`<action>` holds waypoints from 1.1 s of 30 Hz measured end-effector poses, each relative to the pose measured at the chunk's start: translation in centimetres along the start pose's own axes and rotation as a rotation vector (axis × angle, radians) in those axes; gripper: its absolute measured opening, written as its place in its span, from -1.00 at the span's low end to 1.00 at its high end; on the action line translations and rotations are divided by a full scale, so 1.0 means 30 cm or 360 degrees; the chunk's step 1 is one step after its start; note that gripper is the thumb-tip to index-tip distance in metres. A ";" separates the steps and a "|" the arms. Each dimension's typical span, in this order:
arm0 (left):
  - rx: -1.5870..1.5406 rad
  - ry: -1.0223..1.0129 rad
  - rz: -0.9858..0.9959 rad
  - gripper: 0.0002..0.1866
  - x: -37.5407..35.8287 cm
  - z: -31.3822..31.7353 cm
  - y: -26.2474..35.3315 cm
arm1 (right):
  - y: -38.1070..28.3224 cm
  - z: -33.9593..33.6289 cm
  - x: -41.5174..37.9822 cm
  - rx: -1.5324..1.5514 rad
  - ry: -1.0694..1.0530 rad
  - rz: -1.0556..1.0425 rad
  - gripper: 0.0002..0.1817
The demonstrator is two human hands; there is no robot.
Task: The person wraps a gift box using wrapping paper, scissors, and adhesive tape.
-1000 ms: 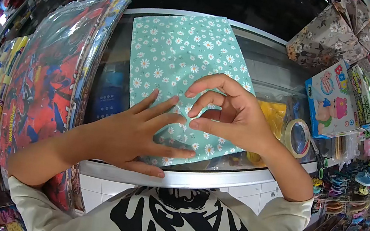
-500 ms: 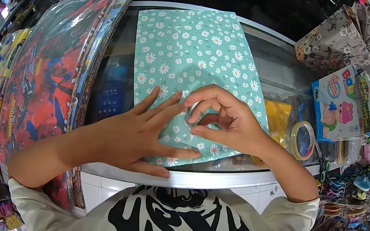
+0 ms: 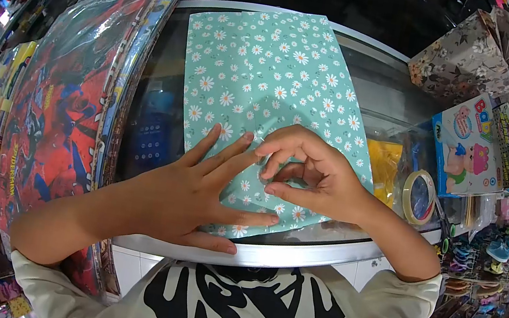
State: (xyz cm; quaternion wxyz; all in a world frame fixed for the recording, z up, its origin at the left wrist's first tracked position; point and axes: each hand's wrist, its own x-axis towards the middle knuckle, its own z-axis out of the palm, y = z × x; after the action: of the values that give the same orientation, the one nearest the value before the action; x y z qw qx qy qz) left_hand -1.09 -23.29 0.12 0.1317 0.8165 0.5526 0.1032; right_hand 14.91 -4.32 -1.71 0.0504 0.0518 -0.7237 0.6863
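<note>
A green sheet with white daisies (image 3: 288, 65) lies flat on the glass-topped surface (image 3: 381, 79), reaching from its far edge to its near metal rim. The person's left hand (image 3: 187, 192) rests palm down over the sheet's near left part, fingers spread wide and the thumb over the metal rim. The right hand (image 3: 314, 178) is curled above the near middle of the sheet, its index fingertip at the left hand's fingers. A narrow gap shows between its thumb and index finger; whether it pinches anything cannot be told.

Right of the sheet are a yellow packet (image 3: 383, 168), then a tape roll (image 3: 407, 198), with scissors (image 3: 446, 240) just beside it. Farther right stands a "Baby" box (image 3: 469, 152), with a floral-patterned package (image 3: 459, 64) beyond. Plastic-wrapped Spiderman packs (image 3: 72, 99) fill the left side.
</note>
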 end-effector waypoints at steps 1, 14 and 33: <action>-0.0008 0.0002 -0.0005 -0.47 0.000 0.001 0.000 | -0.001 0.000 -0.001 -0.0012 -0.0007 0.0003 -0.48; 0.0017 -0.0017 -0.0004 -0.45 0.000 0.003 -0.001 | -0.002 -0.001 -0.002 -0.0094 -0.0026 -0.0038 -0.44; 0.0004 -0.0025 -0.0017 -0.43 0.001 0.000 -0.002 | -0.011 0.002 -0.003 -0.0200 -0.0015 -0.0053 -0.40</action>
State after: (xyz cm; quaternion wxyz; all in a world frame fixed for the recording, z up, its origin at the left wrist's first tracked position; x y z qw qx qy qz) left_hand -1.12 -23.24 0.12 0.1357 0.8144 0.5560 0.0954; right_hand 15.04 -4.41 -1.41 0.0616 0.0639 -0.7646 0.6383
